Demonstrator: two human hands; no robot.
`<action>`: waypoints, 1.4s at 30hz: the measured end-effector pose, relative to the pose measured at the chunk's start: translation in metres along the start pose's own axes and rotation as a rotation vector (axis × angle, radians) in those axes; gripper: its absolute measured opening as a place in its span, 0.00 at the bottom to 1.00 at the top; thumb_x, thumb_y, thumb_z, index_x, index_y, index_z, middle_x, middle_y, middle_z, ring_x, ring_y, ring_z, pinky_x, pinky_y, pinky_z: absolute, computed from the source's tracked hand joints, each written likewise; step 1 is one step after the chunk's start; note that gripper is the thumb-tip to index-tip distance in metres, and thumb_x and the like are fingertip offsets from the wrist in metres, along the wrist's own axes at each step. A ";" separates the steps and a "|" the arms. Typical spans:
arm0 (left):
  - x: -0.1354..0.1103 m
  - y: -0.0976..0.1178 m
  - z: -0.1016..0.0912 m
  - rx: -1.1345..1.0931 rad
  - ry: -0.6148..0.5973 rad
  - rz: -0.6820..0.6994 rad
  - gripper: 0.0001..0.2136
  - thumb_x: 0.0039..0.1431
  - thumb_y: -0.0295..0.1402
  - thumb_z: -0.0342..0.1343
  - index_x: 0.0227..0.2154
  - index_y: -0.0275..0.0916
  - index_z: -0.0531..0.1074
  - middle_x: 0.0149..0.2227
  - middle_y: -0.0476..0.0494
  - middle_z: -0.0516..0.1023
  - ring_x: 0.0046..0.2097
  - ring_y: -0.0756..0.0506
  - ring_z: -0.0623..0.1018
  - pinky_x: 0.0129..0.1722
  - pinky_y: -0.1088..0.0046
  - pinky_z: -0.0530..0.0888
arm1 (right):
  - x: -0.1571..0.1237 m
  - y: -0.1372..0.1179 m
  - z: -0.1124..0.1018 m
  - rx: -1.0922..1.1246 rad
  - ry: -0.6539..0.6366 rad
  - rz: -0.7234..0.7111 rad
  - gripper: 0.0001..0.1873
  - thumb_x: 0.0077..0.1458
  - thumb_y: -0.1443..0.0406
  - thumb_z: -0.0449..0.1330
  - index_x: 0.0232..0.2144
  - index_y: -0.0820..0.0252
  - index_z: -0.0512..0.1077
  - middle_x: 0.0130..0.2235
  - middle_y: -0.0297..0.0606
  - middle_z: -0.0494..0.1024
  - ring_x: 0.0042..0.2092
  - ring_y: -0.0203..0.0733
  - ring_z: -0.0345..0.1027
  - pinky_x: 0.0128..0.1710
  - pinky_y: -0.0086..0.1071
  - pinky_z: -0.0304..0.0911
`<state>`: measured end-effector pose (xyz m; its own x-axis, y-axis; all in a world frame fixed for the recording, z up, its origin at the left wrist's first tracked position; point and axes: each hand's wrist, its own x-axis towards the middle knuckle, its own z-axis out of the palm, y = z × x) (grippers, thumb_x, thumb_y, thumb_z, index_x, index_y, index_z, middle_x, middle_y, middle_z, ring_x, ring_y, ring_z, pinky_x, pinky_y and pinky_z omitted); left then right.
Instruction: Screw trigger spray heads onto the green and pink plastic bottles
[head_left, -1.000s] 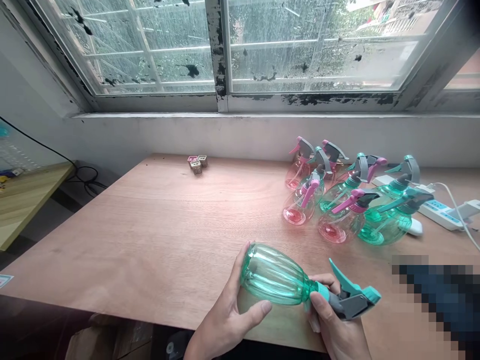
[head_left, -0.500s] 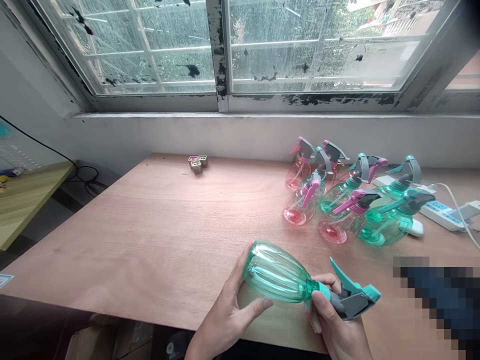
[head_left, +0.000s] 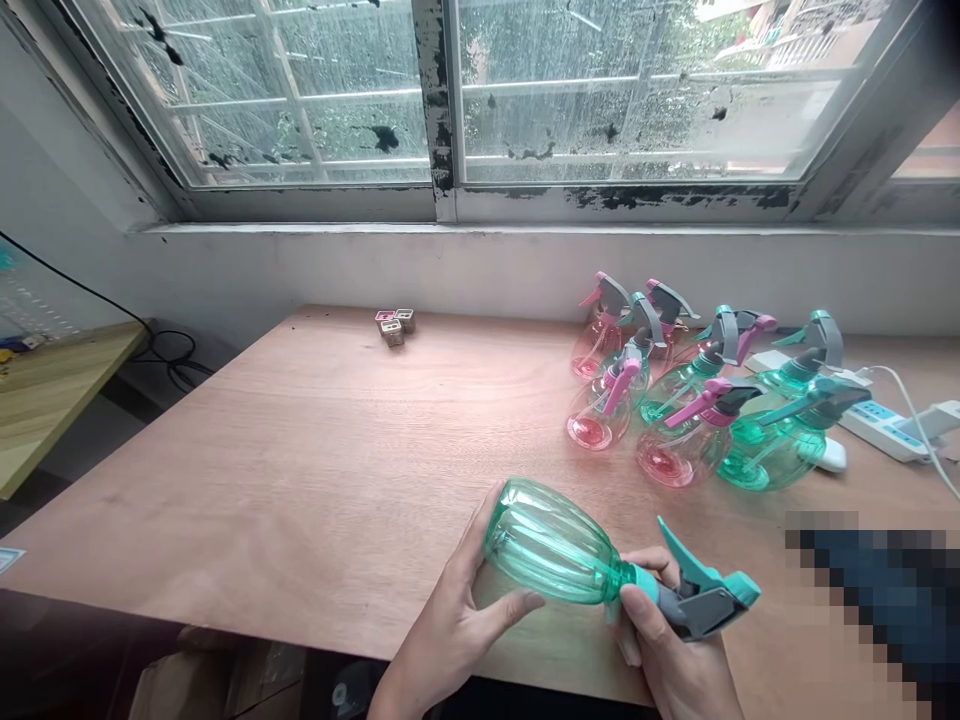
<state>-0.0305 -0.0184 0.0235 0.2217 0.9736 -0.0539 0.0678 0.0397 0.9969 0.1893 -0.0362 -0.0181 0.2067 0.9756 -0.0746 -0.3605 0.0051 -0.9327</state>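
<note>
A clear green spray bottle (head_left: 559,545) lies sideways in my two hands above the front of the table. Its base points left, and its grey and teal trigger head (head_left: 709,595) points right. My left hand (head_left: 454,610) cups the base, with the fingers behind it and the thumb along the lower side. Around the neck and teal collar, my right hand (head_left: 667,625) is closed, thumb on the near side. Some fingers of both hands are hidden behind the bottle. The bottle looks empty, and the head sits on the neck.
Several pink spray bottles (head_left: 682,450) and green spray bottles (head_left: 776,445) stand grouped at the back right. Behind them lie a white power strip (head_left: 889,425) and a cable. Small boxy pieces (head_left: 392,332) sit at the back. A blurred dark patch (head_left: 885,590) covers the right.
Almost nothing differs. Both hands and the held spray bottle keep the same pose, with only a very slight shift in the picture.
</note>
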 end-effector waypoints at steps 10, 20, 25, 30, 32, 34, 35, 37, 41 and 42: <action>0.004 0.006 -0.003 -0.148 -0.008 -0.018 0.36 0.63 0.51 0.66 0.71 0.53 0.63 0.76 0.46 0.61 0.74 0.30 0.62 0.73 0.52 0.61 | -0.002 0.003 -0.003 -0.119 -0.019 -0.017 0.20 0.56 0.51 0.77 0.41 0.55 0.78 0.20 0.28 0.74 0.19 0.33 0.62 0.22 0.25 0.58; -0.004 0.002 -0.002 -0.057 -0.060 -0.046 0.46 0.63 0.45 0.69 0.76 0.54 0.48 0.80 0.47 0.47 0.79 0.36 0.46 0.78 0.54 0.44 | 0.000 0.001 -0.002 -0.017 -0.003 -0.006 0.19 0.57 0.50 0.76 0.41 0.54 0.77 0.22 0.27 0.76 0.19 0.29 0.62 0.22 0.22 0.56; -0.003 -0.001 -0.005 -0.188 -0.024 -0.096 0.51 0.58 0.57 0.68 0.77 0.50 0.47 0.79 0.42 0.50 0.78 0.31 0.50 0.76 0.50 0.52 | -0.006 0.003 -0.003 -0.105 -0.016 -0.016 0.21 0.55 0.49 0.77 0.41 0.53 0.78 0.20 0.28 0.75 0.19 0.33 0.64 0.22 0.25 0.59; 0.000 0.002 -0.005 -0.126 -0.034 -0.052 0.37 0.65 0.51 0.65 0.73 0.54 0.59 0.77 0.46 0.57 0.77 0.31 0.55 0.76 0.52 0.54 | -0.005 0.001 -0.002 -0.100 -0.025 -0.011 0.21 0.56 0.49 0.77 0.41 0.54 0.78 0.19 0.27 0.73 0.19 0.34 0.63 0.23 0.26 0.58; 0.000 0.001 -0.004 -0.069 -0.028 -0.037 0.38 0.65 0.47 0.67 0.74 0.57 0.57 0.79 0.50 0.53 0.78 0.34 0.50 0.77 0.54 0.48 | -0.003 0.000 -0.001 -0.050 -0.012 -0.007 0.20 0.56 0.50 0.77 0.41 0.54 0.78 0.20 0.26 0.73 0.19 0.32 0.62 0.22 0.25 0.56; -0.002 0.000 -0.002 -0.021 -0.029 -0.015 0.40 0.66 0.44 0.67 0.75 0.61 0.53 0.79 0.53 0.51 0.79 0.36 0.47 0.78 0.54 0.43 | -0.001 -0.001 0.000 0.010 0.004 -0.002 0.20 0.56 0.50 0.77 0.40 0.54 0.77 0.20 0.25 0.72 0.19 0.31 0.62 0.22 0.24 0.54; -0.003 -0.001 -0.001 -0.009 -0.038 -0.007 0.39 0.67 0.44 0.66 0.75 0.62 0.52 0.79 0.54 0.51 0.79 0.37 0.47 0.78 0.54 0.42 | -0.001 -0.001 0.001 0.030 0.008 -0.001 0.20 0.57 0.50 0.76 0.40 0.54 0.76 0.19 0.24 0.71 0.19 0.31 0.61 0.22 0.23 0.54; -0.004 -0.003 0.000 -0.013 -0.053 -0.010 0.40 0.66 0.44 0.66 0.75 0.63 0.50 0.80 0.54 0.49 0.79 0.38 0.46 0.78 0.54 0.41 | -0.001 -0.001 0.000 0.035 0.004 0.001 0.20 0.58 0.50 0.76 0.40 0.54 0.76 0.19 0.24 0.71 0.18 0.30 0.61 0.22 0.23 0.53; -0.005 -0.005 -0.001 -0.102 -0.047 -0.093 0.54 0.59 0.50 0.70 0.77 0.55 0.37 0.81 0.47 0.40 0.80 0.35 0.42 0.77 0.52 0.44 | -0.002 0.002 -0.002 -0.034 -0.017 -0.005 0.20 0.57 0.50 0.76 0.41 0.54 0.77 0.20 0.26 0.74 0.19 0.32 0.62 0.23 0.24 0.55; -0.005 -0.005 -0.002 -0.123 -0.035 -0.107 0.55 0.60 0.53 0.69 0.77 0.53 0.36 0.81 0.45 0.39 0.80 0.35 0.42 0.77 0.51 0.45 | -0.003 0.003 -0.003 -0.050 -0.021 -0.005 0.20 0.57 0.51 0.76 0.42 0.54 0.77 0.20 0.26 0.75 0.19 0.33 0.63 0.23 0.25 0.56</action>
<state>-0.0339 -0.0225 0.0191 0.2532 0.9541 -0.1599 -0.0265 0.1721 0.9847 0.1905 -0.0394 -0.0217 0.1891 0.9799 -0.0628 -0.3136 -0.0004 -0.9495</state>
